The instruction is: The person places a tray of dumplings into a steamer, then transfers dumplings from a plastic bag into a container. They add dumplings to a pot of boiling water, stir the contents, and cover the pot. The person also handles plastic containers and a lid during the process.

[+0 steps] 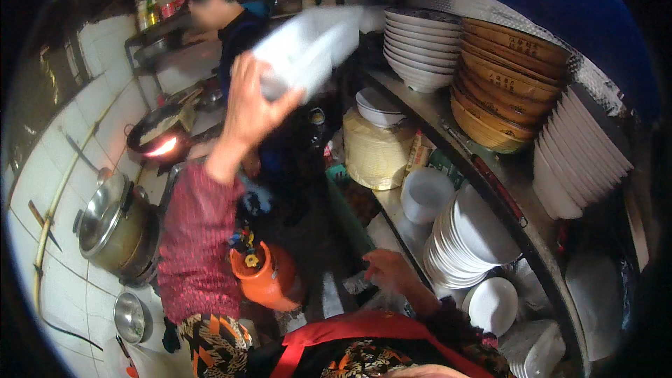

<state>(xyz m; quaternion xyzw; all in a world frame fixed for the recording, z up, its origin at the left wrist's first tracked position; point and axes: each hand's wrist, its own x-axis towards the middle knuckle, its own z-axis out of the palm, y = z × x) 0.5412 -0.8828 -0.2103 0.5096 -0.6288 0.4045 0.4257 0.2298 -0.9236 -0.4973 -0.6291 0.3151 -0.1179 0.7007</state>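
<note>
My left hand (249,107) is raised in the upper middle. Its fingers and thumb grip white rectangular containers (315,47), apparently nested and blurred. Lower down, my right hand (391,273) is beside the edge of the lower shelf (388,210), its fingers apart and slightly bent. I see nothing held in it. Below that hand is something clear and crumpled, like plastic film (386,299), too blurred to tell whether it touches. Close by on the right are stacked white plates (462,252) and a white bowl (491,304).
An orange gas cylinder (268,278) stands on the floor. To the left, flames show at a wok (157,134), near a large lidded pot (113,226). Another person (236,37) stands beyond. The upper shelf (420,102) bears stacked white bowls (420,47) and wooden-looking bowls (506,84).
</note>
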